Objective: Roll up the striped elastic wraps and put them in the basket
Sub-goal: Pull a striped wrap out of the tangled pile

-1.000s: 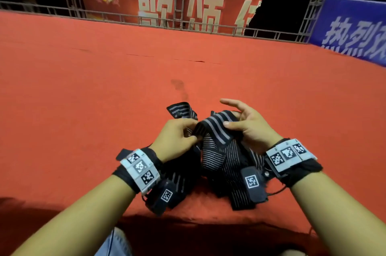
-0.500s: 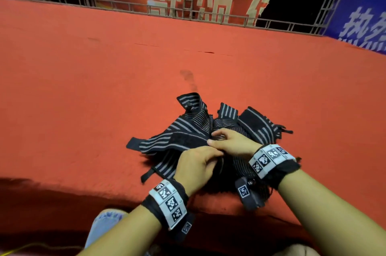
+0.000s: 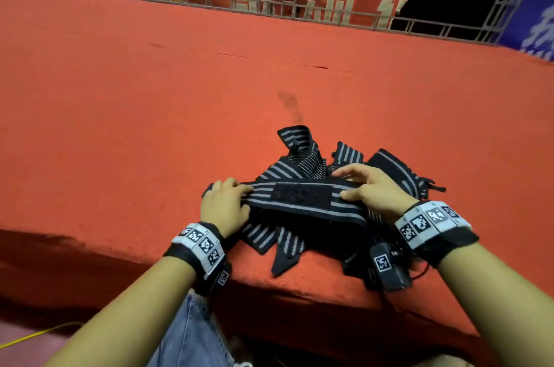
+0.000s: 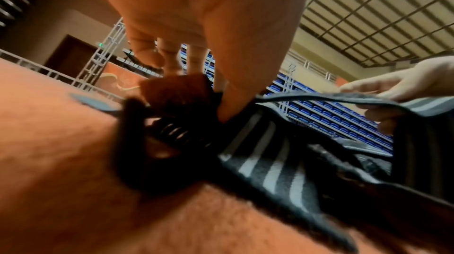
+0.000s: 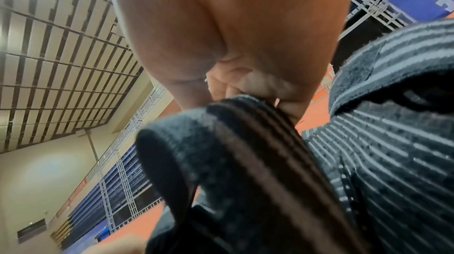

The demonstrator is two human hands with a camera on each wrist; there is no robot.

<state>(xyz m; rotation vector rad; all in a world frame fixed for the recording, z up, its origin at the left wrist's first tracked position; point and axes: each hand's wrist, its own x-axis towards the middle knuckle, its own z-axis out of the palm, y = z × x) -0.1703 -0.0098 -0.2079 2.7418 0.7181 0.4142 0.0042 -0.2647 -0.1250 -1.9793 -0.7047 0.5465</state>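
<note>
While our left hand (image 3: 224, 208) pinches one end of a striped wrap (image 3: 302, 198), thumb on top and fingers curled round it, our right hand (image 3: 371, 190) grips the other end, so the wrap is held flat btw. both hands, black velcro patch (image 3: 302, 194) facing up. It lies over the pile of other wraps (image 3: 302, 161), near the front edge of the red table (image 3: 120, 133), right of centre. We see no basket in any view.
</note>
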